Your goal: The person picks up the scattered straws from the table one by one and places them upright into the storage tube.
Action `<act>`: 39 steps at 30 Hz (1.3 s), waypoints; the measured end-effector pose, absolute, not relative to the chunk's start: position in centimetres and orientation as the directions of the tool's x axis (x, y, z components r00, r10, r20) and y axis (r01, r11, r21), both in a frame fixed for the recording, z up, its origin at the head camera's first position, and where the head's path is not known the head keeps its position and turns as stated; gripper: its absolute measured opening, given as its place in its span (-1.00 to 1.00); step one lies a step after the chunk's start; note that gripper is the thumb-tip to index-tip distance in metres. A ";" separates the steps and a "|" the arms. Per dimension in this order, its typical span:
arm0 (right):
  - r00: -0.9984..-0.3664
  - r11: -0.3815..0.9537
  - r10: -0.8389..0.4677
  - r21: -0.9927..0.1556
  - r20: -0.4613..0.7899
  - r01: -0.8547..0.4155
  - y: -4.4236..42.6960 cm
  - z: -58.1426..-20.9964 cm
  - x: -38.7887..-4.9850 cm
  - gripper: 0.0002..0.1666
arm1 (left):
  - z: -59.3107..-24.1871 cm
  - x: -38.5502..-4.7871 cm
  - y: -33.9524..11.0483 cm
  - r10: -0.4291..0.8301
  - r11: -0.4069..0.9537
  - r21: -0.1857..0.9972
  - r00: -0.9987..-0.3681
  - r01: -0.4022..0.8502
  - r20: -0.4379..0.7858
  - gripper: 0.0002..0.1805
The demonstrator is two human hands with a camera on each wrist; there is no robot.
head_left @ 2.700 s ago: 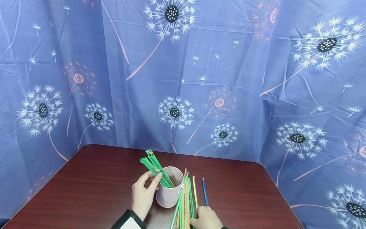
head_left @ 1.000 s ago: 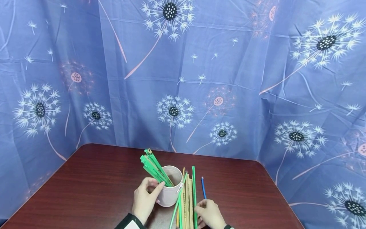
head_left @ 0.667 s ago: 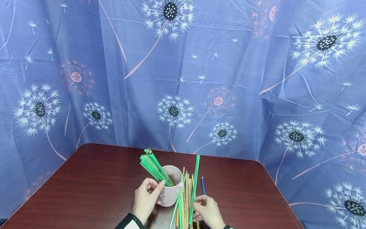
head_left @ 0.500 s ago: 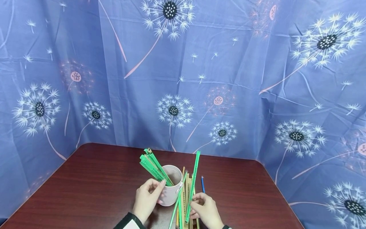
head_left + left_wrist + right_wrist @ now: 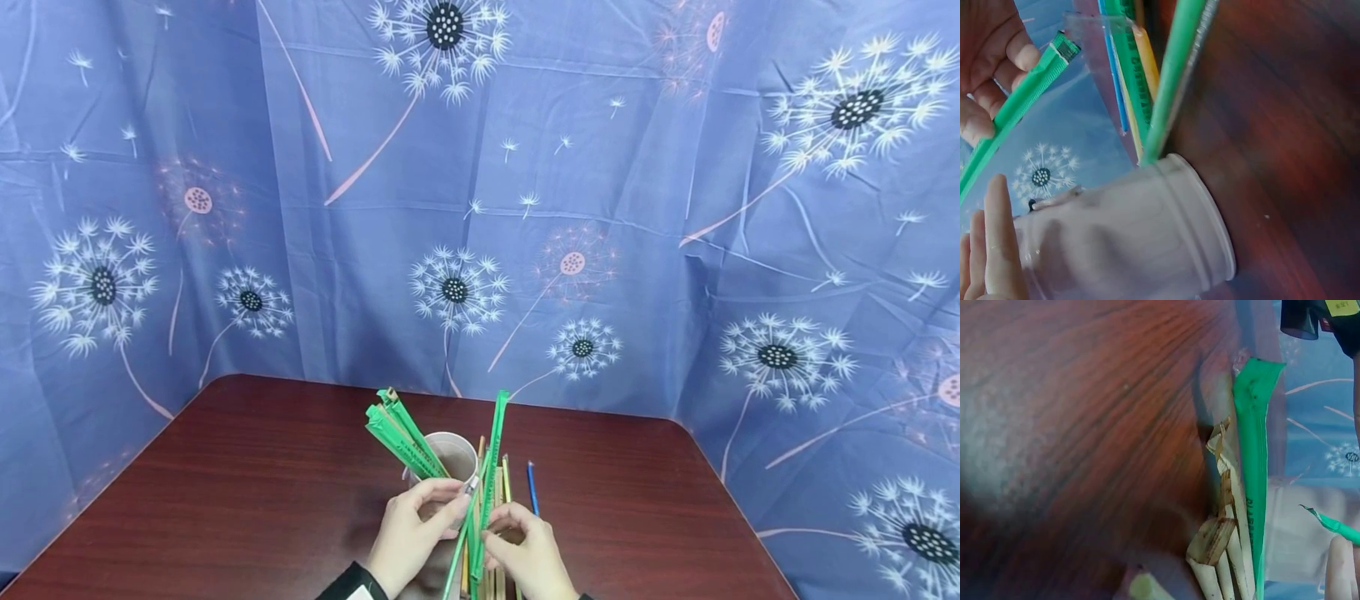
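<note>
right hand has a green packet pinched between thumb and fingers, near one end, short tail past the pinch. that packet is just right of the cup, off the row below it. low pinch probably leaves the long run free and lets the fingers clear the neighbours, my read.

long axis: runs mostly away from the person, far end angled slightly right, near end coming back in front of the cup's right side. far end overlaps the backdrop from the head view, so likely tipped up; exact pitch i can't tell.

left hand is at the cup's near side, fingers extended, not clenched round anything i can see. contact with the cup: can't tell. spot puts it in reach of both cup and packet.

green bundle stands in the cup, long axes leaning left and away; too tall for the cup, so the rim is presumably what props it.

pale packets lie right of the cup, roughly parallel, pointing away from the person. blue stick lies farther right of the cup, alone, similar heading.
</note>
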State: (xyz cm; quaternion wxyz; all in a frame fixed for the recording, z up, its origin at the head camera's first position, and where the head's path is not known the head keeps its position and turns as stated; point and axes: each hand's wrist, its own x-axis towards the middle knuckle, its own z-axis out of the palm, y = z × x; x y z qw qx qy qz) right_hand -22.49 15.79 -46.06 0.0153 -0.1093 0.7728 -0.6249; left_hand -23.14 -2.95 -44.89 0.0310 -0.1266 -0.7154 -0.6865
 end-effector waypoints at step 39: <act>-0.948 0.242 -0.294 -0.950 0.122 -0.197 15.2 -45.1 -21.7 -0.74 | -43.2 -22.8 -1.7 -0.051 0.059 0.968 -0.967 0.246 0.249 -0.74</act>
